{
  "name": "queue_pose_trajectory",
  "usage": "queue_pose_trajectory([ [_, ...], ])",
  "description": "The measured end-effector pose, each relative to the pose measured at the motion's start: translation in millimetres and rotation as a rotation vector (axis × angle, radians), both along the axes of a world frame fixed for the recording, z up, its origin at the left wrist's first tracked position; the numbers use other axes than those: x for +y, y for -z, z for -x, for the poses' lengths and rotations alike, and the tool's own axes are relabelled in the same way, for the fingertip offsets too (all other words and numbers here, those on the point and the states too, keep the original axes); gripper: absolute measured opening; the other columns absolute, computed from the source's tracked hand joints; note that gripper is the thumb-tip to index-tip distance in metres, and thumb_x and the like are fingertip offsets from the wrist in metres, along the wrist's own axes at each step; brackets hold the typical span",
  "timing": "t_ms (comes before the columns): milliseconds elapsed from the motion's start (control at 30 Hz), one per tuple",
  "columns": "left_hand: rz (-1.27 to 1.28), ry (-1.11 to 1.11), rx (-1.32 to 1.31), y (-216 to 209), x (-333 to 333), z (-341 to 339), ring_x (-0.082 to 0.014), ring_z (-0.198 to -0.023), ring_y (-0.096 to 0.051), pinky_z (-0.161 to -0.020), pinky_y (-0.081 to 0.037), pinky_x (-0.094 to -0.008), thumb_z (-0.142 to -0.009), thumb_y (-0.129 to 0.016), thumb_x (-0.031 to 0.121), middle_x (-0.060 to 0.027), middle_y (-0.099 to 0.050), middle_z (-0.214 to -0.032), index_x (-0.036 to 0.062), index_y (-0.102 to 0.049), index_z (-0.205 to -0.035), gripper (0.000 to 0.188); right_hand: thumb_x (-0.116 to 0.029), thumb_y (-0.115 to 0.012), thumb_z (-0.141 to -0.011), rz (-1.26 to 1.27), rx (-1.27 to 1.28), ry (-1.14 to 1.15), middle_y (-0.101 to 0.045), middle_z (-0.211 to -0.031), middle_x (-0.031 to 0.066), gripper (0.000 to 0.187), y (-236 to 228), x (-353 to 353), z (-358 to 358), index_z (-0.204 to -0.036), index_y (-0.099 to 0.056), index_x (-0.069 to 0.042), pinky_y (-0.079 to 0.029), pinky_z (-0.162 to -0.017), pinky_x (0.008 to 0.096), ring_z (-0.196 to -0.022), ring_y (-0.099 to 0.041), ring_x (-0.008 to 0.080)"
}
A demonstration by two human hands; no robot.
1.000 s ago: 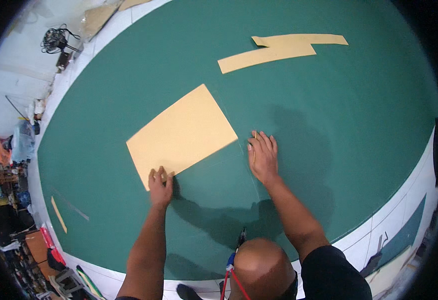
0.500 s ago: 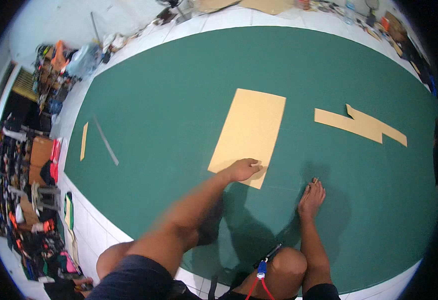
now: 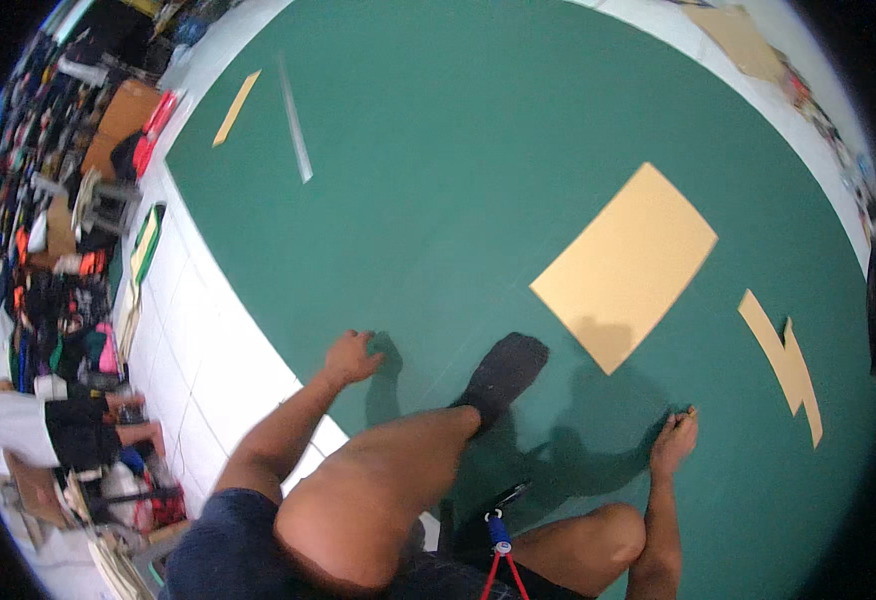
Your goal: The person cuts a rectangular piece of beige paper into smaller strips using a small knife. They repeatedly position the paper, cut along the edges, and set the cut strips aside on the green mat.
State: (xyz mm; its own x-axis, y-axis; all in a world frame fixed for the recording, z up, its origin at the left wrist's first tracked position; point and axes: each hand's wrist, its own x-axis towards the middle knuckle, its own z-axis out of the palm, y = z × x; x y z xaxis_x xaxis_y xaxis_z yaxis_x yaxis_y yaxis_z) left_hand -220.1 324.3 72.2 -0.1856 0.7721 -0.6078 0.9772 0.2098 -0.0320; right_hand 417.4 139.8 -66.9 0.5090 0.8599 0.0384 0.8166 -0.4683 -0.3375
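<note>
My left hand [image 3: 355, 357] is at the left edge of a large green sheet [image 3: 428, 240], its fingers apart and nothing in them. Low on the right, my right hand [image 3: 672, 442] pinches a small tan stub [image 3: 693, 411]; its kind is too small to make out. A tan rectangular sheet [image 3: 626, 268] lies flat on the green, ahead of both hands. Beyond my right hand lies a notched, zigzag tan piece [image 3: 784, 360]. My foot in a dark sock [image 3: 508, 375] is on the green sheet between my hands.
A clear ruler-like strip [image 3: 295, 120] and a narrow tan strip [image 3: 237, 107] lie at the far left. White floor tiles [image 3: 198, 400] border the sheet. A person [image 3: 68, 425] is at the left, near piled goods and a grey stool [image 3: 108, 205]. Cardboard [image 3: 738, 40] lies far right.
My left hand has come off the tan rectangle and moved left. The view has turned left, so the sheets appear rotated. My right hand still keeps the small stub.
</note>
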Motion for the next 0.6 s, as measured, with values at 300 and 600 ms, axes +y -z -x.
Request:
queue_pose_trajectory([
  [300, -0.436, -0.171, 0.03, 68, -106, 70, -0.0418, -0.141, -0.043, -0.121, -0.027, -0.0563, -0.09, -0.066, 0.048, -0.024, -0.046, -0.151, 0.0036, -0.042, -0.149, 0.078, -0.03, -0.05, -0.109, -0.183, -0.21, -0.046, -0.056, -0.132, 0.0309, 0.038, 6, 9, 20, -0.114, -0.056, 0.007, -0.039, -0.106, 0.0572, -0.122, -0.053, 0.0475],
  [600, -0.596, 0.14, -0.14, 58, 41, -3, -0.042, -0.147, -0.035, -0.126, -0.016, -0.0567, -0.096, -0.057, 0.059, -0.0239, -0.046, -0.151, 0.0041, -0.044, -0.148, 0.077, -0.03, -0.051, -0.109, -0.161, -0.289, 0.071, -0.054, -0.142, 0.0286, 0.033, 10, 15, 39, -0.107, -0.055, 0.003, -0.037, -0.107, 0.0582, -0.129, -0.051, 0.0455],
])
